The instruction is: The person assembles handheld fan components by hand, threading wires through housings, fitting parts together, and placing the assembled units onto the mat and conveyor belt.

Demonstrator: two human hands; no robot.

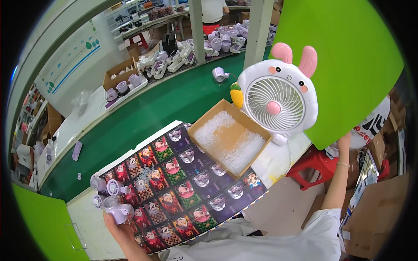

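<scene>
4 small lilac fans (115,187) stand bunched together at the left end of a dark mat (201,179) printed with rows of cartoon figures. The left hand (114,223) is curled around the nearest fan (117,211) of that bunch, its thumb along the side; the other fingers are mostly hidden, so how firmly they grip I cannot tell. The right arm stretches out to the right, a thin bracelet (342,164) at its wrist, and the right hand (344,142) sits by the edge of a bright green panel (337,65), close to a white printed cloth (372,124) and above a red stool (311,168); I cannot tell whether its fingers are spread or pinching anything. Across the upper right part of the mat lies an open cardboard box (233,150) with white filler (244,152) at 2 sides and bare bottom between. Just behind it stands a big white fan (278,98) with a rabbit face, 2 pink ears and an orange carrot (236,96) at its side. Beyond the mat runs a green belt (174,102), bearing 1 lilac fan (219,75) near the big fan and a flat lilac piece (77,151) farther left.
</scene>
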